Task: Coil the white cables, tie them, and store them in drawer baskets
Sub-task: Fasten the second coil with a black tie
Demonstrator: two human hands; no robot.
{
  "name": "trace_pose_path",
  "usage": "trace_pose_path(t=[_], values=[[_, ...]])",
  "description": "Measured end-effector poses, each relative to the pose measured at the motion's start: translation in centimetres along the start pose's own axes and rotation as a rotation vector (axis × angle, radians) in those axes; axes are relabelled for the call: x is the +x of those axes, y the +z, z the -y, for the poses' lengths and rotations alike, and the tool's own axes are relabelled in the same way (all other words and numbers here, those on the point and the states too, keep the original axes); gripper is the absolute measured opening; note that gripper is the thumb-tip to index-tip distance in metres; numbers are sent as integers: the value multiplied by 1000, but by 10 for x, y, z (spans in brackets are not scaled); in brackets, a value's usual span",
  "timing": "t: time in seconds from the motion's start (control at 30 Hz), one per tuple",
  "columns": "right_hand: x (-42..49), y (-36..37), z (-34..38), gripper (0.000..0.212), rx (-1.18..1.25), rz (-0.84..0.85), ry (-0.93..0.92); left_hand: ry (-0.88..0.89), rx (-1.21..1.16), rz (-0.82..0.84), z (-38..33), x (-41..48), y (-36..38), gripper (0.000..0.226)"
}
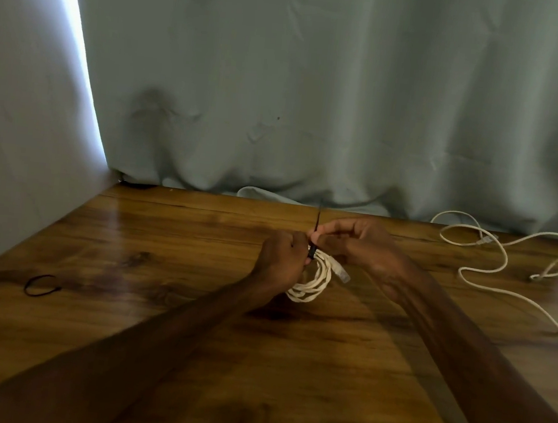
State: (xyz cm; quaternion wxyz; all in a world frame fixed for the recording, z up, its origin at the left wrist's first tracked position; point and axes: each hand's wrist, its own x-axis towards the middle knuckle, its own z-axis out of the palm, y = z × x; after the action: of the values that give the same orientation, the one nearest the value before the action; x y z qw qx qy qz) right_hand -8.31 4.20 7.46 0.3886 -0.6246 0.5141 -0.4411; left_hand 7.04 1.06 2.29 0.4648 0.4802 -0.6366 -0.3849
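A white cable (311,285) wound into a small coil sits mid-desk (163,251), a black tie (312,252) cinched around its top, while a second white cable (506,257) sprawls loose at far right.

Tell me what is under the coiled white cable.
Only the wooden table shows beneath the coiled white cable. The left hand covers the coil's left side, so anything under that part is hidden. Whether the coil touches the wood is unclear.

Glossy wooden table (172,234), matt grey-green cloth curtain (317,94), smooth white cable (311,283) with clear plastic plug (341,273)
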Motion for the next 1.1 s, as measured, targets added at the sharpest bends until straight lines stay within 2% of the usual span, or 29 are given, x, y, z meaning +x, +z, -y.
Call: trace_pose_path(t=[0.17, 0.3, 0.4, 0.53, 0.63, 0.7, 0.9, 1.0, 1.1], values=[[8, -3, -11, 11, 48, -76, 110, 135, 78, 13, -3, -5, 4, 52], [14, -9, -20, 13, 212, -58, 283, 299, 174, 19, -4, -7, 10, 51], [13, -9, -21, 14, 219, -45, 298, 357, 227, 49, -6, -7, 8, 52], [6, -1, -17, 5, 59, -51, 87, 357, 320, 81, -3, -2, 2, 51], [4, 10, -5, 8, -313, -192, -148, 298, 314, 32, -1, 5, -1, 52], [3, 18, 2, 6, -465, -258, -271, 260, 310, -13, -1, 7, -3, 54], [-8, 30, 14, 9, -480, -294, -465, 210, 229, -104, -6, 11, -5, 53], [-9, 31, 15, 9, -458, -269, -467, 233, 213, -118, -3, 11, -5, 52], [-4, 27, 10, 7, -393, -246, -392, 274, 220, -124, 8, 14, -4, 58]])
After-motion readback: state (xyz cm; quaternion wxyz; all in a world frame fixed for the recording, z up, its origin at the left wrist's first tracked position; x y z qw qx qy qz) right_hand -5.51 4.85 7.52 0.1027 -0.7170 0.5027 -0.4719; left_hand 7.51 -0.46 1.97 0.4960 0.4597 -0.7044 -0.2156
